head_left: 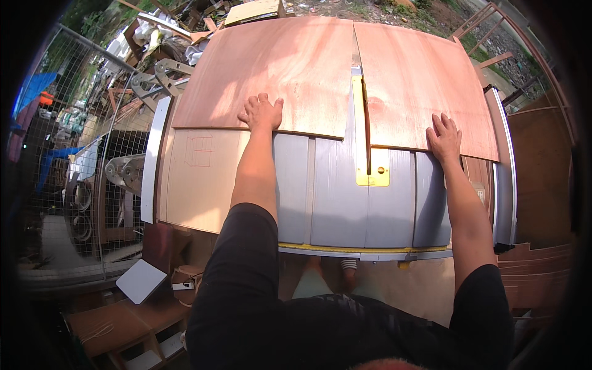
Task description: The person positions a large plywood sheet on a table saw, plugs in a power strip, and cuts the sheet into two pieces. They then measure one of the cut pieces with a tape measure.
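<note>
Two reddish-brown plywood panels lie side by side on a table saw's grey top (pixel 336 203), with a narrow gap between them that widens toward me. My left hand (pixel 262 114) rests with spread fingers on the left panel (pixel 277 68), close to its near edge. Across the gap, my right hand (pixel 444 139) presses flat on the right panel (pixel 419 74), also by its near edge, fingers apart. A yellow throat plate (pixel 382 176) shows in the gap, and a thin dark upright edge stands along the right panel's side; whether it is the blade I cannot tell.
A pale wooden board (pixel 206 185) with red pencil lines forms the table's left part. A yellow scale strip (pixel 364 250) runs along the front rail. Wire fencing (pixel 80 154) stands left, with scrap wood behind it. A dark brown board (pixel 542 172) stands at the right.
</note>
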Tool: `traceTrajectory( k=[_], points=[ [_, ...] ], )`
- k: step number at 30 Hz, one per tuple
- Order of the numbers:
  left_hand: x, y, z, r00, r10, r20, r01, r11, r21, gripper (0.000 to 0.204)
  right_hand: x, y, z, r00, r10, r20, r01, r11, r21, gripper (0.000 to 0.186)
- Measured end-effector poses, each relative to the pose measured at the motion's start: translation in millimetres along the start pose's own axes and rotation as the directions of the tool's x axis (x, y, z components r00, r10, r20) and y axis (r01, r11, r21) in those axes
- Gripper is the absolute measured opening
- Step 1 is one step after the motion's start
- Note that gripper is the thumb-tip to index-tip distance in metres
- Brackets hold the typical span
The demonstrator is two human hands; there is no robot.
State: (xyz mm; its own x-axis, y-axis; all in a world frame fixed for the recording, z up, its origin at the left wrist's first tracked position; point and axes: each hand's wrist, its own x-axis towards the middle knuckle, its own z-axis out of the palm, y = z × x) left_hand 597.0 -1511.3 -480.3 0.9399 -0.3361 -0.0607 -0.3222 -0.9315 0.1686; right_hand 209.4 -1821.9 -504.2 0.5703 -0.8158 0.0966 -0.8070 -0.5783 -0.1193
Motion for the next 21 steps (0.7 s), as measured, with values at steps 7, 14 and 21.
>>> traceTrajectory(
  k=[7, 14, 21],
  points=[
    [70, -98, -14, 0.978, -0.177, -0.106, 0.176, 0.984, -0.023, 0.065, 12, 13, 17, 0.996, -0.066, -0.055, 0.065, 0.998, -0.014, 0.057],
    [134, -188, -41, 0.902, -0.429, -0.047, 0.426, 0.903, -0.049, 0.085, 17, 22, 30, 0.986, -0.147, -0.078, 0.145, 0.989, -0.037, 0.057],
    [192, -247, -46, 0.865, -0.492, -0.102, 0.493, 0.870, -0.018, 0.108, 18, 36, 37, 0.973, -0.188, -0.131, 0.187, 0.982, -0.017, 0.058]
  ],
)
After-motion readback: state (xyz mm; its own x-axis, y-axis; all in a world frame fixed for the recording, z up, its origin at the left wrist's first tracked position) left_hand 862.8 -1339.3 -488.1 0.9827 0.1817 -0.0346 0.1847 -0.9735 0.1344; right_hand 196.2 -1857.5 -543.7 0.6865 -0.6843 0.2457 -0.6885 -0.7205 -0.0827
